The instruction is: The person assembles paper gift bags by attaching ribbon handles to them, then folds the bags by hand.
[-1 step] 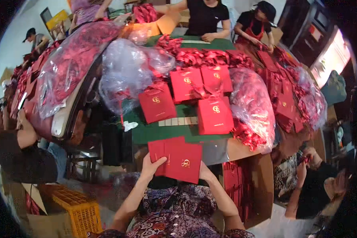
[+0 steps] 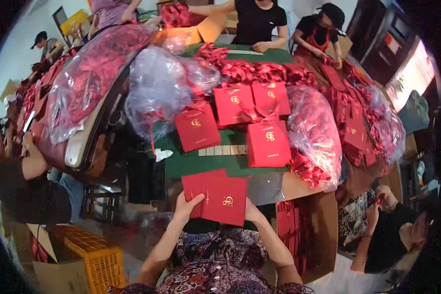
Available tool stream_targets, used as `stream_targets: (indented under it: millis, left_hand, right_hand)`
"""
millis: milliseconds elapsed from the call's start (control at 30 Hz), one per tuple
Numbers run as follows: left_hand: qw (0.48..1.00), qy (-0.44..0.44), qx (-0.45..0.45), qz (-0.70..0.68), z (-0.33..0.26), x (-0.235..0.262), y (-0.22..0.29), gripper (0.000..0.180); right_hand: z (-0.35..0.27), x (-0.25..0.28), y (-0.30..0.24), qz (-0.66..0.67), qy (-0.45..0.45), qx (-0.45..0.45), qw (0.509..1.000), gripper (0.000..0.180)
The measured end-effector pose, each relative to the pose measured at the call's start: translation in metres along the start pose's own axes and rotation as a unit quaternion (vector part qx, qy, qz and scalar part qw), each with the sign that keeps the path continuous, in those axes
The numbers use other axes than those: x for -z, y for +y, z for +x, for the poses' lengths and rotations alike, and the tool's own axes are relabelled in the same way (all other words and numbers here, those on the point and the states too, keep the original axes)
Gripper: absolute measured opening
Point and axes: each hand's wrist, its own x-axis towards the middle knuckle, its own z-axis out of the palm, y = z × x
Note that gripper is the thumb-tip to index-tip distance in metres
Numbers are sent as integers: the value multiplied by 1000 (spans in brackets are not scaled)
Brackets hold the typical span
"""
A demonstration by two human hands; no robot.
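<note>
I hold a stack of flat red paper bags [image 2: 215,196] with a gold emblem just above my lap, at the near edge of a green table [image 2: 191,161]. My left hand [image 2: 186,208] grips the stack's lower left edge, with fingers spread over its face. Most of my right hand [image 2: 252,213] sits behind the lower right corner of the stack. Further up the table stand several opened red gift bags [image 2: 268,142] with gold emblems.
Clear plastic sacks [image 2: 157,88] of red ribbon crowd the table, with another sack [image 2: 318,132] at the right. An open cardboard box [image 2: 304,230] with red bags stands by my right arm. A yellow crate [image 2: 100,262] sits lower left. Other people work around the table.
</note>
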Motion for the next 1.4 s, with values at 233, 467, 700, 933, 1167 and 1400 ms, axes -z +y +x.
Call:
stream_targets:
  millis: [233, 467, 700, 933, 1167, 1400]
  left_hand:
    - [943, 214, 147, -211, -9, 28, -17, 42]
    - [935, 281, -1, -215, -8, -17, -35, 35]
    - [917, 243, 91, -302, -16, -20, -38, 39]
    - [913, 159, 119, -356, -14, -16, -50, 47]
    - [926, 138, 117, -330, -10, -2, -63, 54]
    - [946, 69, 135, -285, -12, 9, -50, 59]
  right_hand:
    - [27, -18, 2, 107, 110, -127, 980, 42]
    - [41, -42, -9, -45, 201, 0, 979, 43]
    - [71, -16, 4, 106, 212, -93, 967, 26]
    - [86, -30, 3, -155, 165, -33, 973, 44]
    - [61, -21, -10, -136, 261, 46, 955, 26]
    - [-28, 43, 7, -321, 439, 69, 836, 26]
